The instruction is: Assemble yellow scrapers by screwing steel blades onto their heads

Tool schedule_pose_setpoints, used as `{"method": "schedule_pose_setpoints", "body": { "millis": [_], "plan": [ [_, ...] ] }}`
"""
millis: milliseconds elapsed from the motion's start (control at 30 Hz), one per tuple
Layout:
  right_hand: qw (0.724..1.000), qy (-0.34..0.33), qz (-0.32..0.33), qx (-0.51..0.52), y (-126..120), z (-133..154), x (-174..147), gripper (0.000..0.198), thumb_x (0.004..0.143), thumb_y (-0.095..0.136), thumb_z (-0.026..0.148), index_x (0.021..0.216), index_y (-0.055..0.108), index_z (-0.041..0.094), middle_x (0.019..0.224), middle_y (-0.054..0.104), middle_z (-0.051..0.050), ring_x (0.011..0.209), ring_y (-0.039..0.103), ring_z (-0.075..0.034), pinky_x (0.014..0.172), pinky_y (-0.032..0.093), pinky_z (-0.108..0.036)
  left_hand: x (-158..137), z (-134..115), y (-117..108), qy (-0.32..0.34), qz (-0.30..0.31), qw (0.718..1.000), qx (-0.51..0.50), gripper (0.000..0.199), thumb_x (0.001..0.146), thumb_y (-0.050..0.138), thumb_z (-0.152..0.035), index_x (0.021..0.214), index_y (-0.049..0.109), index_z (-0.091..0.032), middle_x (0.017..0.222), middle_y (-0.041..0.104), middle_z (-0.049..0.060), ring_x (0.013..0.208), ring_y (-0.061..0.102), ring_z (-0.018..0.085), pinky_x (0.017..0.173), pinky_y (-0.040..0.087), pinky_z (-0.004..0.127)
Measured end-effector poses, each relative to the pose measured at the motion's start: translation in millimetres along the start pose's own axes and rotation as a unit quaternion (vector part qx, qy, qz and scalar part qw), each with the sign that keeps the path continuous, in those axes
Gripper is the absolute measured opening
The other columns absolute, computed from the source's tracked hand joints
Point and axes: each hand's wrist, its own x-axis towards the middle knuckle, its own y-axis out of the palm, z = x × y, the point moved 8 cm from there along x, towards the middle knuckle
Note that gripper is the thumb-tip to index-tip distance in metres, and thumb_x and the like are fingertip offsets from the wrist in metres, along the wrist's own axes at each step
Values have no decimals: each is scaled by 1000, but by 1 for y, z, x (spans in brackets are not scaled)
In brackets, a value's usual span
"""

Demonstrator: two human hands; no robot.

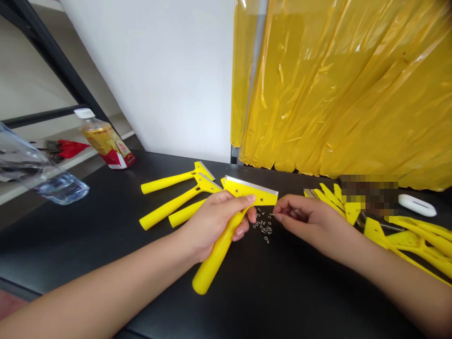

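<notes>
My left hand (217, 219) is wrapped round the yellow handle of a scraper (213, 263), thumb lying near its head. A metal blade strip (250, 184) runs along the scraper's far edge, and holes show in the yellow head. Close to the head's right end, my right hand (310, 216) has thumb and finger pinched together; whatever is between them is too small to make out. Small loose screws and nuts (265, 228) lie on the black table (282, 292) between my hands. More yellow scrapers (171, 205) rest left of my left hand, one partly covered by it.
Yellow scraper parts (377, 233) are heaped at the right, near a white oval case (417, 205). A drink bottle with a red and gold label (109, 143) and a clear bottle (60, 183) are at the left. Yellow plastic film (335, 94) hangs behind the table.
</notes>
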Motion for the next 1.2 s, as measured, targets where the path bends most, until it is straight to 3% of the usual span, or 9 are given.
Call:
{"method": "schedule_pose_setpoints", "body": {
  "millis": [67,133,233,333,567,800,1033,1200],
  "plan": [
    [975,89,-8,203,4,-7,-2,23,94,75,45,92,67,23,70,52,4,57,38,-12,51,29,-25,-4,1,7,2,30,1000,0,39,103,66,-40,75,71,-13,51,55,0,44,44,8,48,33,21],
    [921,148,12,361,16,-8,-5,28,86,84,44,90,66,22,64,42,7,55,25,-10,48,17,-24,-7,3,13,1,53,999,-4,40,103,67,-40,75,72,-13,52,55,0,44,44,8,48,33,21],
    [864,174,57,469,30,-4,-9,25,85,85,38,93,69,21,63,39,7,57,19,-10,48,13,-24,-10,6,18,-11,59,998,-19,38,101,71,-40,74,71,-14,57,57,0,45,46,8,46,33,21],
    [841,172,77,507,33,-3,-10,19,86,84,34,91,71,20,65,40,6,57,19,-9,48,14,-23,-10,8,19,-14,65,997,-25,38,101,71,-40,74,72,-13,61,59,0,45,47,7,46,33,20],
    [824,124,78,547,22,0,-8,21,93,79,38,86,73,19,73,50,2,56,31,-8,48,15,-24,-7,0,17,16,64,997,-26,34,102,71,-37,78,71,-13,73,65,2,47,48,5,47,35,20],
    [824,129,88,544,23,2,-12,30,95,75,48,95,80,19,72,54,-1,58,34,-10,49,18,-26,-9,1,19,-1,74,997,9,40,102,70,-41,74,68,-13,61,57,0,46,47,6,46,33,19],
    [789,149,118,584,26,4,-13,26,95,78,43,88,73,18,72,50,1,58,31,-9,48,18,-23,-7,1,14,17,53,998,15,38,98,75,-44,76,67,-14,70,62,1,47,49,5,46,34,20],
    [806,148,116,562,23,7,-14,27,96,77,41,87,70,17,73,49,2,58,31,-8,47,20,-22,-8,1,15,25,60,998,26,38,99,75,-44,77,67,-14,70,63,1,46,49,5,47,35,19]
  ]
}}
